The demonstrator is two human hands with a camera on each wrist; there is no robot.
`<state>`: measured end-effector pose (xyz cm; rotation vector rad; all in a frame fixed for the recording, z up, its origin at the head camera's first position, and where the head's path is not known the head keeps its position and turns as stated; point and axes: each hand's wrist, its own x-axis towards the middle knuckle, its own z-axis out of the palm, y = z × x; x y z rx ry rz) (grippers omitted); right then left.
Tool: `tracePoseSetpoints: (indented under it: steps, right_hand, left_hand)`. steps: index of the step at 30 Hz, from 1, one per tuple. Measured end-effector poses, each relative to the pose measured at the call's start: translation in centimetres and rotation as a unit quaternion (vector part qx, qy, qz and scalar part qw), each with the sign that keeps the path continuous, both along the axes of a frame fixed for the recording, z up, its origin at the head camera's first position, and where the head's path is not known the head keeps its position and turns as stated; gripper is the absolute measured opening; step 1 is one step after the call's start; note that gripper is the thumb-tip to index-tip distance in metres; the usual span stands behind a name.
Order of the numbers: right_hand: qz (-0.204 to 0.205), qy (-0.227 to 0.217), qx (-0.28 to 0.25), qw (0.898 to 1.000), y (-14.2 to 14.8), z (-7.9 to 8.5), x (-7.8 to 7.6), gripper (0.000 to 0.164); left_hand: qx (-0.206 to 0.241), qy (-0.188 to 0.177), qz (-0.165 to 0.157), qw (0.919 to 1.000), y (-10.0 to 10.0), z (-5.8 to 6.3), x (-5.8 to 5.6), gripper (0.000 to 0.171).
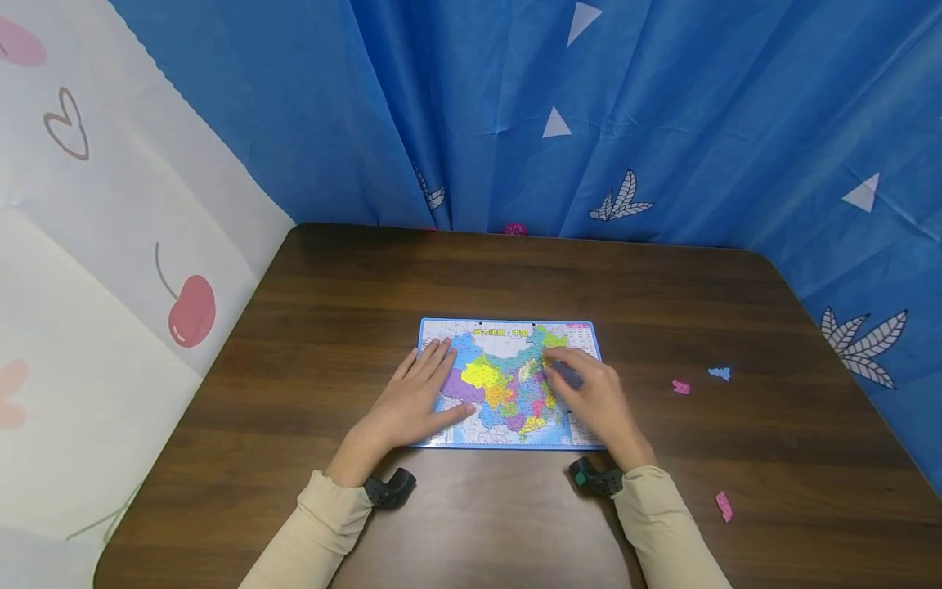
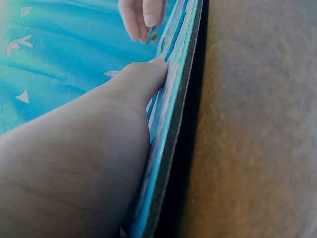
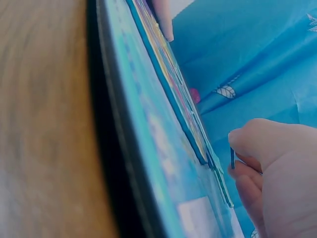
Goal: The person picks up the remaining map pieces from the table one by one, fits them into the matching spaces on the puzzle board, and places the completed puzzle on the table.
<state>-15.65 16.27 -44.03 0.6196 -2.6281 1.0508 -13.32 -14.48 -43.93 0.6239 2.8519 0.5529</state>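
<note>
A map puzzle board (image 1: 508, 438) of China, with colored region pieces in it, lies on the table. My left hand (image 1: 415, 405) rests on its left part, fingers spread and thumb pointing inward. Over the right part of the map is my right hand (image 1: 596, 397). Between thumb and fingers it pinches a small thin puzzle piece (image 3: 232, 157), seen edge-on in the right wrist view. The left wrist view shows this hand just above the board, the piece's greenish face partly covered by the fingers.
Loose puzzle pieces lie right of the board: a blue piece (image 1: 719, 374), a pink piece (image 1: 680, 387) and another pink piece (image 1: 724, 506) nearer the front. A blue curtain (image 1: 478, 114) hangs behind the brown table (image 1: 353, 270). White patterned cloth (image 1: 110, 270) hangs at left.
</note>
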Motion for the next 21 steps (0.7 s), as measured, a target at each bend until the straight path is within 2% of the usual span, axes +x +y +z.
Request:
tracePoseSetpoints:
  steps: [21]
  right_hand:
    - [0.005, -0.011, 0.021, 1.000, -0.91, -0.40, -0.28, 0.030]
  left_hand:
    - [0.005, 0.000, -0.002, 1.0000, -0.05, 0.07, -0.04, 0.096]
